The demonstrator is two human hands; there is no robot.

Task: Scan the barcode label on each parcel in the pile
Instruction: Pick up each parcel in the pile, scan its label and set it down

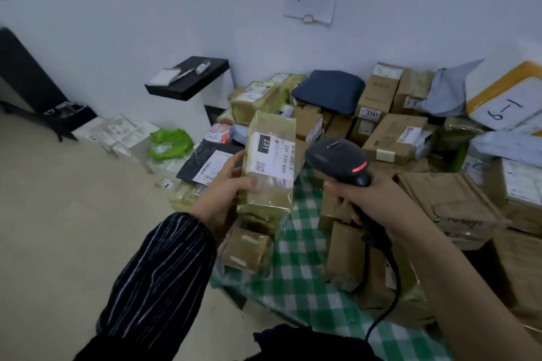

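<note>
Gripping parcel (269,164) upright in left hand (231,182), thumb across front, fingers behind. Clamping scanner (337,160) handle in right hand (369,199), fingers curled fully round, red light lit on the head. Parcel up off the pile (396,132), over green check cloth (302,272), just left of scanner head, near but not touching. Long axis near vertical, tilted slightly. Label (271,155) facing camera, print running along the long axis. Barcode (292,160) as thin strip down label's right edge, i.e. side nearest scanner. Key relation: scanner nose pointing left and away, right beside that edge, apparently edge-on to the label face and not square to it; cannot see the window, so cannot confirm. Probably needs either scanner pulled back and swung round to face the label, or parcel face rolled right toward the nose. Should align beam with barcode's length, so along parcel's long axis. Right hand nearer the barcode; small wrist roll enough on the left. Possible glare off glossy wrap, so keep the face slightly off square.
</note>
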